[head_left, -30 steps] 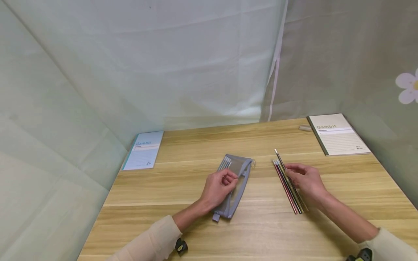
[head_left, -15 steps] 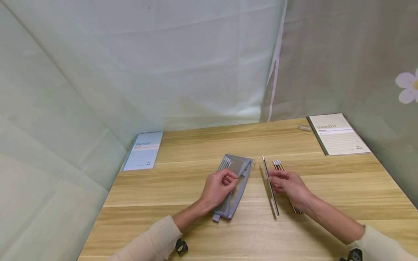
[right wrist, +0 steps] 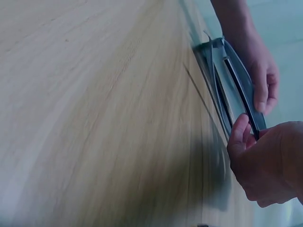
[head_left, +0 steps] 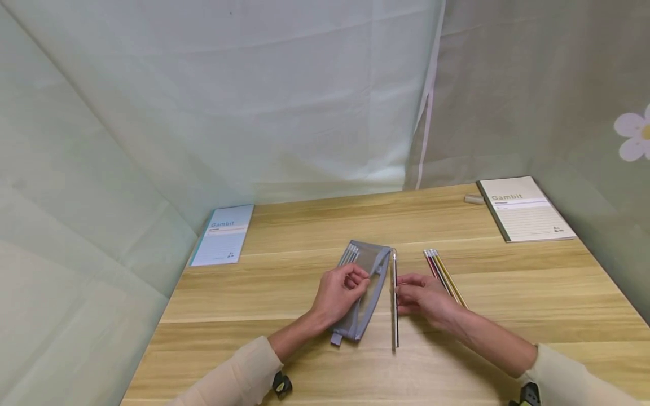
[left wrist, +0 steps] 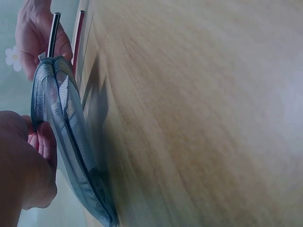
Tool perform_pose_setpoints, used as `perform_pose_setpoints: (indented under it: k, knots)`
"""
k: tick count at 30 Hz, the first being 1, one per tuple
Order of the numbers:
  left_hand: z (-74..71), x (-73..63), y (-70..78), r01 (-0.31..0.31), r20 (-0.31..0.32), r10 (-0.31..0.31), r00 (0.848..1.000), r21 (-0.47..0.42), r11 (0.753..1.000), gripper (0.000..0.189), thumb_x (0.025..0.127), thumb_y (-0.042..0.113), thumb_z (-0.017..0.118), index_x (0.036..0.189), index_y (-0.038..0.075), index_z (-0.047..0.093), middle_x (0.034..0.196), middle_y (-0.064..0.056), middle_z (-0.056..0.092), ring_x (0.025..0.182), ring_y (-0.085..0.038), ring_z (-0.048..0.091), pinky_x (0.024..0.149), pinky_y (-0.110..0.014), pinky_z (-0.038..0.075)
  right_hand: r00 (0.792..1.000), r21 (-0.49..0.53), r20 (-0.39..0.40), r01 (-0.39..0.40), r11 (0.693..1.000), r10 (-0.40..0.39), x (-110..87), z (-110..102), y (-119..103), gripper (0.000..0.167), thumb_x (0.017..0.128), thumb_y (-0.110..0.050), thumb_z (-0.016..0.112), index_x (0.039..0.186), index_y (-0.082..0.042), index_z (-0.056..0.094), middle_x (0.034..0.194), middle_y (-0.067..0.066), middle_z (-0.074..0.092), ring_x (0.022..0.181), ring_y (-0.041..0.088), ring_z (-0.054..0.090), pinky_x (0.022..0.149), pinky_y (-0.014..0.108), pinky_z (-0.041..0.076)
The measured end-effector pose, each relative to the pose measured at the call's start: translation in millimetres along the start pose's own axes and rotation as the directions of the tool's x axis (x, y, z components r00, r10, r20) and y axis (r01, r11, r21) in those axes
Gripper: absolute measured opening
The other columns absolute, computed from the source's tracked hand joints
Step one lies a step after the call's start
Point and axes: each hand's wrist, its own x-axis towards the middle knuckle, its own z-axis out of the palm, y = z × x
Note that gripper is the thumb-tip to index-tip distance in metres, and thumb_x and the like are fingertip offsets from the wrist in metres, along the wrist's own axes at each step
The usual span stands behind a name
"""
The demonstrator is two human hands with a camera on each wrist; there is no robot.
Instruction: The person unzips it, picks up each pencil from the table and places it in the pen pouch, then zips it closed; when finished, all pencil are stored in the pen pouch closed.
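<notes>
My left hand (head_left: 341,293) pinches the edge of a grey mesh pencil case (head_left: 374,293), holding its zipped side up and apart. Through the mesh show the silvery ends of several pencils (head_left: 350,254) inside. Just right of the case, my right hand (head_left: 425,298) pinches a dark, striped pencil (head_left: 395,304) near its middle, raised over the table with its shadow beneath. In the right wrist view the pencil (right wrist: 239,87) overlaps the case's opening. Under and beyond my right hand lie a few loose pencils (head_left: 447,276), red, black and yellow, partly hidden by the wrist.
A blue-edged notebook (head_left: 222,235) lies at the table's far left. At the back right is a cream notebook (head_left: 525,211), with a small beige block (head_left: 474,199) beside it. Pale curtains (head_left: 330,101) enclose the wooden table (head_left: 284,231).
My right hand has lifted the dark pencil off the loose group and carried it left to the case, turning it more in line with the view. My left hand stays on the case.
</notes>
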Motion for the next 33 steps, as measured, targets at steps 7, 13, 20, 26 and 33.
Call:
perform_pose_setpoints:
  k: [7, 13, 20, 26, 33]
  knots:
    - [0.1, 0.1, -0.1, 0.005, 0.003, -0.005, 1.000, -0.003, 1.000, 0.007, 0.095, 0.005, 0.078, 0.099, 0.010, 0.076, 0.085, 0.003, 0.075, 0.072, -0.004, 0.067, 0.068, -0.024, 0.060, 0.999, 0.030, 0.038, -0.017, 0.999, 0.016, 7.4, 11, 6, 0.042, 0.099, 0.008, 0.061, 0.136, 0.022, 0.047, 0.098, 0.013, 0.071, 0.080, 0.018, 0.070, 0.077, 0.034, 0.064]
    - [0.5, 0.2, -0.4, 0.000, 0.007, 0.000, 1.000, -0.004, 1.000, 0.007, 0.094, 0.005, 0.079, 0.098, 0.009, 0.076, 0.085, 0.003, 0.075, 0.072, -0.004, 0.067, 0.068, -0.024, 0.059, 0.999, 0.049, 0.028, -0.023, 0.999, 0.022, 13.3, 19, 8, 0.042, 0.101, 0.007, 0.061, 0.137, 0.022, 0.047, 0.103, 0.017, 0.073, 0.082, 0.018, 0.073, 0.079, 0.034, 0.064]
    - [0.3, 0.0, -0.3, 0.001, 0.013, -0.001, 1.000, -0.013, 1.000, 0.007, 0.095, 0.005, 0.079, 0.099, 0.010, 0.076, 0.084, 0.003, 0.075, 0.072, -0.004, 0.068, 0.068, -0.024, 0.059, 0.999, 0.079, -0.025, -0.036, 0.996, 0.038, 19.1, 27, 7, 0.037, 0.100, 0.009, 0.060, 0.134, 0.020, 0.048, 0.102, 0.021, 0.072, 0.081, 0.019, 0.072, 0.080, 0.035, 0.064]
    - [0.2, 0.3, -1.1, -0.006, 0.012, 0.006, 1.000, -0.010, 1.000, 0.007, 0.094, 0.005, 0.079, 0.099, 0.010, 0.076, 0.085, 0.002, 0.075, 0.072, -0.004, 0.068, 0.068, -0.024, 0.060, 0.996, 0.106, -0.081, -0.026, 0.994, 0.034, 22.4, 33, 7, 0.034, 0.101, 0.009, 0.060, 0.132, 0.019, 0.049, 0.101, 0.022, 0.071, 0.078, 0.019, 0.072, 0.078, 0.034, 0.064]
    - [-0.2, 0.5, -2.7, -0.008, 0.011, 0.008, 1.000, 0.005, 1.000, 0.006, 0.095, 0.007, 0.078, 0.099, 0.009, 0.076, 0.085, 0.004, 0.075, 0.072, -0.004, 0.068, 0.068, -0.024, 0.059, 0.992, 0.134, -0.121, -0.017, 0.991, 0.033, 26.2, 38, 9, 0.034, 0.101, 0.009, 0.060, 0.132, 0.019, 0.049, 0.096, 0.019, 0.071, 0.074, 0.017, 0.072, 0.076, 0.033, 0.064]
